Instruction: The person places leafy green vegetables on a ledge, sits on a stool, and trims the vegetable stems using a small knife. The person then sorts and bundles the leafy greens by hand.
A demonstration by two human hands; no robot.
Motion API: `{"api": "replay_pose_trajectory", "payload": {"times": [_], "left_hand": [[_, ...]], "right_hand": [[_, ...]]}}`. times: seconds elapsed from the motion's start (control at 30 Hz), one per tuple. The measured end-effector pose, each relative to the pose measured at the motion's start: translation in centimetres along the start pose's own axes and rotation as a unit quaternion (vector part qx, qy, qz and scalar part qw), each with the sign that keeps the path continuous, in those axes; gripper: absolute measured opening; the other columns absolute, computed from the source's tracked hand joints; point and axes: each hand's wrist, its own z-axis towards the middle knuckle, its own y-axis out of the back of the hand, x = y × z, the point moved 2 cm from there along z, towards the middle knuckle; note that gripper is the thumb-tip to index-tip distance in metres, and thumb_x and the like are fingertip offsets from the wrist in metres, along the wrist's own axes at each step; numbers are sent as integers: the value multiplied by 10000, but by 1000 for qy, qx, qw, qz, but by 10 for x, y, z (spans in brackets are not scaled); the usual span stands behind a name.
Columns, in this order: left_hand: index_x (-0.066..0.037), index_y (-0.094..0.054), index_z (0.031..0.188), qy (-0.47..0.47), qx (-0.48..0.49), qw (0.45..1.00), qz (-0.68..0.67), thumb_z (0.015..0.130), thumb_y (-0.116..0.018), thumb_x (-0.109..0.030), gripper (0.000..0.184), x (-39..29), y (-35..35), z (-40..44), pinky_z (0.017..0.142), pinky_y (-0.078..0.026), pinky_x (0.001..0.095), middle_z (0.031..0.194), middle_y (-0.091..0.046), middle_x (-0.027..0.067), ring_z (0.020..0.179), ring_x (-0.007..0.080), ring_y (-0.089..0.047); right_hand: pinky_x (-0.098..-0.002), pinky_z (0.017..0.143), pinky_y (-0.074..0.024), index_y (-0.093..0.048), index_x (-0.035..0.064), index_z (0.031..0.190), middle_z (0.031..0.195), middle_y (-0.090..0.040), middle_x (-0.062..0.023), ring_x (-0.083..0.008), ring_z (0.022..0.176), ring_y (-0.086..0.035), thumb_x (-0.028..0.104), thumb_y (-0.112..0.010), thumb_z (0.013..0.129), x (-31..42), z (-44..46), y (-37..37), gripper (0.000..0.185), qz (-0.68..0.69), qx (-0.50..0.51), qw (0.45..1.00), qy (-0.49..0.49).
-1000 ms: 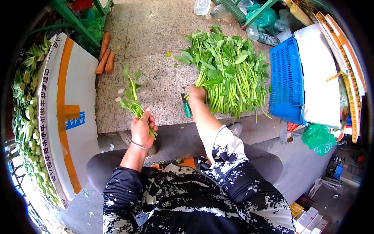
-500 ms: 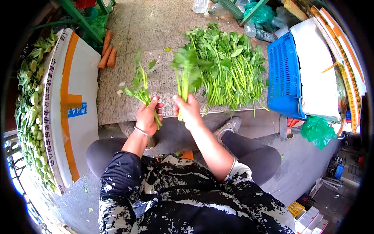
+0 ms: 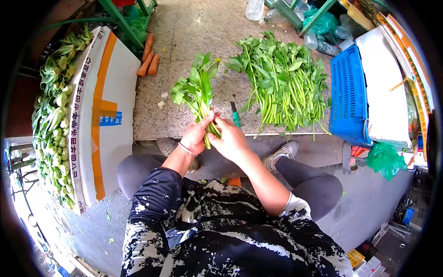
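Observation:
A small bunch of leafy greens (image 3: 198, 92) stands upright between my hands, its leaves pointing away from me. My left hand (image 3: 195, 136) is closed round the lower stems. Fingers of my right hand (image 3: 227, 137) touch the same stems from the right, also closed on them. A large pile of the same greens (image 3: 286, 83) lies on the stone surface (image 3: 194, 27) to the right. Between the bunch and the pile lies a green-handled knife (image 3: 235, 114) with a dark blade, near the front edge.
Carrots (image 3: 148, 60) lie at the back left beside a white foam box (image 3: 115, 78) with vegetables (image 3: 57, 134) beyond it. A blue basket (image 3: 348, 92) stands right of the pile. Plastic bottles (image 3: 281, 14) and green bags (image 3: 323, 23) are at the back right.
My right hand has brought stems from the pile to my left hand, and the two small bunches are now together. The view has shifted, so the scene sits further right.

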Motion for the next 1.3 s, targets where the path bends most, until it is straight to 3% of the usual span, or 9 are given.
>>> {"api": "replay_pose_trajectory", "payload": {"times": [0.23,0.43,0.67,0.93,1.0,1.03,1.2,1.27,1.3], "left_hand": [[-78,-528,929,-32,-35,993,107,776,-606,-56,172,-1,-7,-6,527,-484,280,728,-579,37,573,146,-556],[-58,-521,952,-71,8,978,197,762,-607,-14,213,1,-15,-9,473,-470,257,746,-596,58,528,136,-542],[-42,-511,971,6,18,997,79,784,-597,-50,207,-5,-25,-16,504,-479,283,763,-579,68,574,139,-534],[-46,-496,1013,22,41,995,85,803,-571,-62,224,-1,-16,-13,516,-480,281,817,-576,92,602,145,-537],[-41,-506,995,1,30,993,112,795,-580,-49,213,0,-15,-11,494,-470,271,795,-579,79,581,137,-531],[-41,-506,995,1,30,993,112,795,-580,-49,213,0,-14,-11,494,-470,271,795,-579,79,581,137,-531],[-40,-522,970,-34,-15,977,212,778,-601,-39,208,2,-14,-11,447,-445,235,728,-576,42,542,107,-511],[-43,-524,957,-45,-18,971,235,776,-604,-41,197,0,-15,-11,432,-430,226,713,-571,35,534,99,-504],[-46,-526,944,-54,-23,964,259,774,-607,-42,187,0,-14,-13,417,-415,217,698,-567,27,525,90,-496]], "right_hand": [[-214,624,-439,-567,6,915,758,-581,-29,-77,666,-525,156,-614,790,-36,2,4,201,344,-229,909,-54],[-181,508,-386,-579,30,877,744,-586,-14,-59,624,-525,185,-633,780,-29,24,22,190,471,-90,852,-212],[-168,427,-353,-596,67,835,719,-598,-12,-66,562,-546,208,-647,769,-48,16,23,164,546,-132,783,-267],[-203,441,-377,-558,45,902,683,-579,-19,-89,549,-539,220,-655,762,-51,15,17,244,453,-163,837,-260],[-244,461,-398,-486,32,1027,616,-532,-12,-119,526,-512,210,-645,767,-43,11,18,353,209,-381,899,-56],[-273,480,-408,-395,55,1130,570,-484,-12,-137,508,-487,209,-631,775,-30,9,23,453,160,-351,923,-17],[-236,502,-416,-625,35,843,669,-579,-30,-77,566,-517,141,-609,775,-48,20,-9,127,320,-154,930,-93],[-251,518,-431,-623,57,841,682,-587,-39,-115,571,-548,143,-599,770,-49,20,-9,114,275,-163,946,-47],[-292,531,-445,-602,84,815,711,-580,-44,-189,585,-570,125,-575,766,-34,17,5,69,76,-207,975,26]]}}
